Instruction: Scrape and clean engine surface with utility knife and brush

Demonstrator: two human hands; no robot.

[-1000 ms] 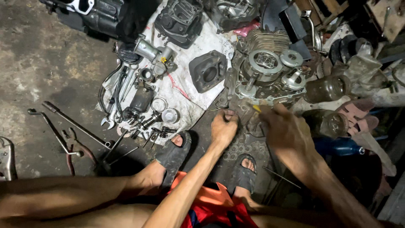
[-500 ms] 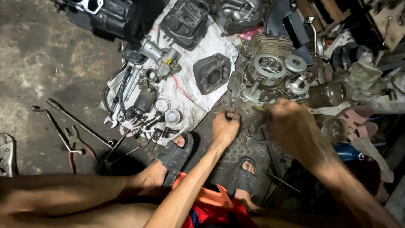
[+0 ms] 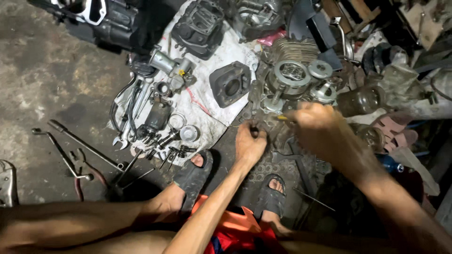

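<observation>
comparing with the two earlier views, your hands have barely moved: both sat at the lower edge of the engine a second ago and both are still there. the change is small. your right hand (image 3: 320,124) has slid a touch left and now sits closer to your left hand (image 3: 249,141), the two nearly meeting just right of frame centre.

left hand: fingers curled and pinched on a small dark part (image 3: 254,128) at the engine's lower left edge. what the part is, i cannot tell, it is too small and too dark. right hand: closed round a thin tool with a yellow tip (image 3: 281,117), the tip poking out to the left toward the left hand's fingers. blurred, so cannot say if the tip touches the part.

engine (image 3: 294,80) sits in the upper middle of the frame, round cover up, unmoved across all three views. white cloth (image 3: 207,113) to its left carries a dark cylinder block (image 3: 229,84), springs and small rings, all where they were. wrenches (image 3: 127,108) lie at the cloth's left edge; pliers (image 3: 80,169) on the bare floor at lower left, untouched.

my read: the tool closing in on the pinched part says you're on fine work at that one spot, holding with the left and working with the right.
</observation>
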